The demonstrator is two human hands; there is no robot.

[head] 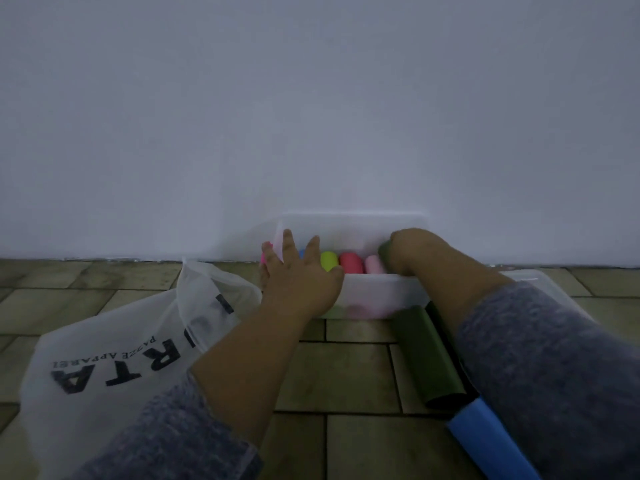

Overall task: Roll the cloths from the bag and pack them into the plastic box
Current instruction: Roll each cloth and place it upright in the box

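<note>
Six soft rolls in one clear plastic box [374, 292], standing in a row: magenta roll [264, 258], a sliver of blue roll [301, 253], lime roll [329, 260], red roll [350, 263], pale pink roll [374, 265] and dark green roll [383, 250]. Right hand [407, 252] curls round that dark green one at the box's three o'clock end. Left hand [299, 277], fingers spread, presses at nine o'clock. Two smooth cloths lie on the tiles at five o'clock, green cloth [426, 355] and blue cloth [491, 441]. One filmy white bag [114, 358] lies at eight.
</note>
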